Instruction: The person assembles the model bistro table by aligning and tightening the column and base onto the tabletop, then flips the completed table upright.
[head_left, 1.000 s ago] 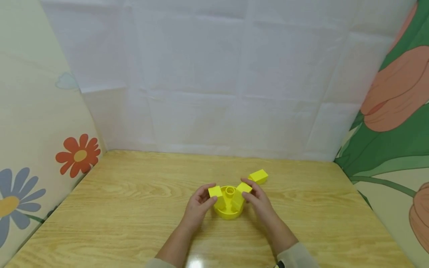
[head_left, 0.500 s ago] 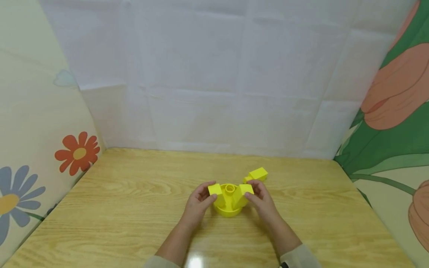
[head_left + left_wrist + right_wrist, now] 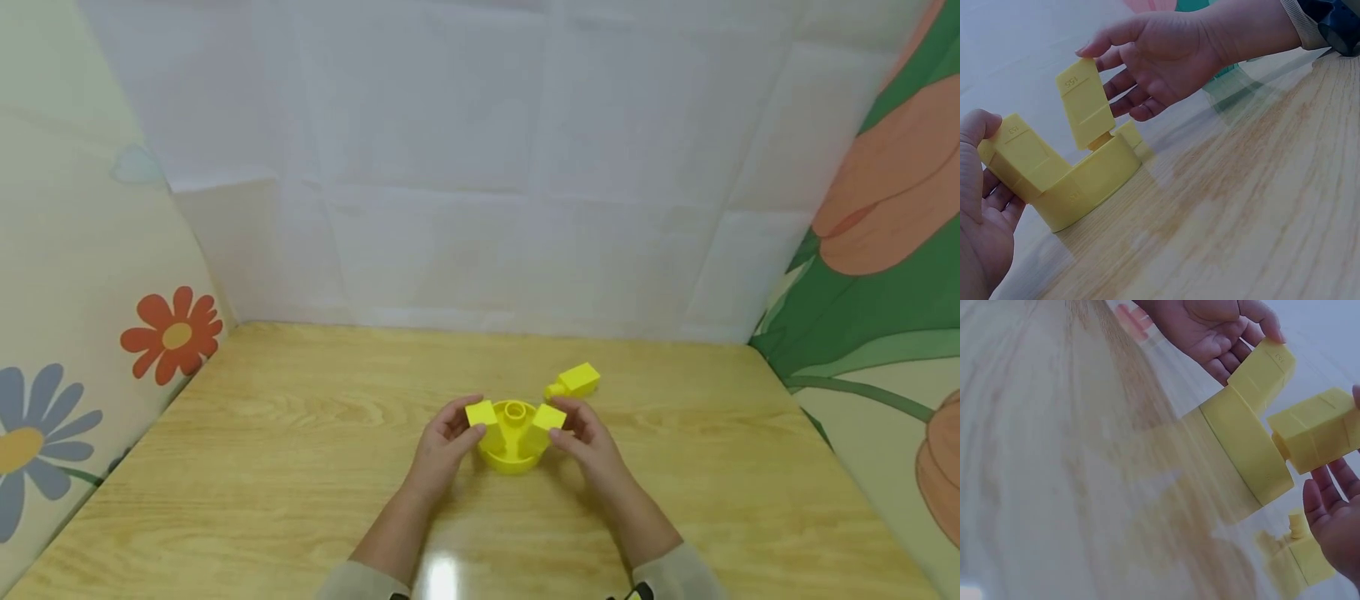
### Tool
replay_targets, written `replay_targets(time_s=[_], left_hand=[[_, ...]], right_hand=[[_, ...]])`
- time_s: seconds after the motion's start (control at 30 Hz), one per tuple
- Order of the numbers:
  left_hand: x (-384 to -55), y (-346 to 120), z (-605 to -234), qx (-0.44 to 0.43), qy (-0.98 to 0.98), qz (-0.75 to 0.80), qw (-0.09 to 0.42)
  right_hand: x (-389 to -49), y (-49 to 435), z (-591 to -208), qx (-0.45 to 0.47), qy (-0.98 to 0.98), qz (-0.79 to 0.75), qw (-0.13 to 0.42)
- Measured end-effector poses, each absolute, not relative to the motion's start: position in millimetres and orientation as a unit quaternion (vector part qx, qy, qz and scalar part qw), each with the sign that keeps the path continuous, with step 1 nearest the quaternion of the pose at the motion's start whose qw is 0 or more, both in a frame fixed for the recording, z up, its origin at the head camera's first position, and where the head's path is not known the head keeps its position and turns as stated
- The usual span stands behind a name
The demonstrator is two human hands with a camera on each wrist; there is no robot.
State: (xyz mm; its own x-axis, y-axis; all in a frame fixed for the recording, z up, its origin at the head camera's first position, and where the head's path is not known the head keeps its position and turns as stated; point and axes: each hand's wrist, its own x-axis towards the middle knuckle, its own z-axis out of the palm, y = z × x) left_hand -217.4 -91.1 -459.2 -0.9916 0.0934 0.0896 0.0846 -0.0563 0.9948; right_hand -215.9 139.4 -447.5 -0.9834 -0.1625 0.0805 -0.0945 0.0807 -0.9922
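Observation:
A round yellow base (image 3: 512,465) with a raised rim and a ring-shaped socket at its far side stands on the table. My left hand (image 3: 437,457) pinches a yellow block (image 3: 1022,153) that leans outward at the base's left. My right hand (image 3: 600,457) pinches a second yellow block (image 3: 1316,428) between thumb and fingers, tilted outward at the right. A narrow neck under this second block meets the base; how deep it sits is hidden. Faint raised digits mark both blocks. Beyond the right hand lies a third yellow block (image 3: 579,379) on its side, its round peg pointing left.
The wood-grained table (image 3: 300,467) reaches back to a creased white sheet (image 3: 450,167). Walls printed with flowers flank it on both sides. A bright light reflection shows near the front edge.
The right-hand block has shifted slightly and tilts differently. More of the third block's peg shows past the right fingers. The whole scene sits higher in the head view; the left hand keeps its grip.

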Motion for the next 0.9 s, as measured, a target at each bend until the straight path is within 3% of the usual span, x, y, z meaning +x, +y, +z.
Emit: replay_targets(time_s=[0.33, 0.63, 0.9], left_hand=[[-217.8, -91.0, -457.8, 0.067, 0.682, 0.728, 0.002], [-217.2, -90.7, -457.8, 0.063, 0.685, 0.725, 0.001], [-216.4, -90.4, -456.0, 0.059, 0.684, 0.727, 0.002]], right_hand=[[-215.5, 137.1, -444.1, -0.11, 0.764, -0.634, 0.047], [-214.1, 126.3, -445.9, -0.103, 0.781, -0.616, 0.008], [-210.7, 134.8, -446.2, -0.161, 0.736, -0.658, 0.018]])
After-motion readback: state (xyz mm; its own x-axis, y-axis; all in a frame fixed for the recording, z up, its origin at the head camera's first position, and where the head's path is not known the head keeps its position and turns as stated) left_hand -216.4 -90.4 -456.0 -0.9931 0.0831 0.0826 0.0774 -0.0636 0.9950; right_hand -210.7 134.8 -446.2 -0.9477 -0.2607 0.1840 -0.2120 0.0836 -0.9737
